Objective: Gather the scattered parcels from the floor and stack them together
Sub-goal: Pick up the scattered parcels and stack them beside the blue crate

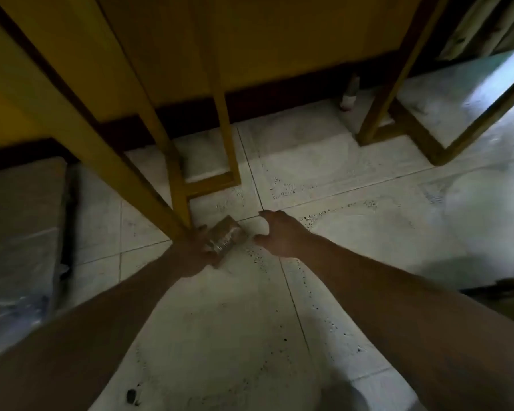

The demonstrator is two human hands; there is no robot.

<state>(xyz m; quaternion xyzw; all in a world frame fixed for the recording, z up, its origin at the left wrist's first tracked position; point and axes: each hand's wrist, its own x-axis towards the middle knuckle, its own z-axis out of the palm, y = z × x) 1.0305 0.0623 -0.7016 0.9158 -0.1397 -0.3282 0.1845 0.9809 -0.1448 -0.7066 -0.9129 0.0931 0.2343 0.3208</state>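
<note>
The small brown rectangular parcel wrapped in clear shiny tape is low on the white tiled floor, just beside the foot of a yellow wooden furniture leg. In this dim light I cannot say if it rests fully on the tiles or is already a little raised.

The left hand is at the left side of the parcel and touches it. Its fingers seem to curl around that edge, so I judge that it grips the parcel, although the shadow hides the thumb. The right hand is just to the right of the parcel and apart from it. It is wide open, the thumb and fingers spread in the form of a C with the opening turned to the parcel, and it holds nothing.

The parcel therefore lies between the two hands. Its long axis runs roughly away from the person, leaning a little to the right at the far end, so each hand faces one long side. The left hand is the nearer one. The right hand needs only a short way to the left to take the free side.

One risk, in my opinion, is the yellow leg, which stands close behind the left hand and leaves little room there.

At the far left lies a large flat brown package under clear plastic film, well apart from the hands. Perhaps the stack belongs there, but this is only a guess.
</note>
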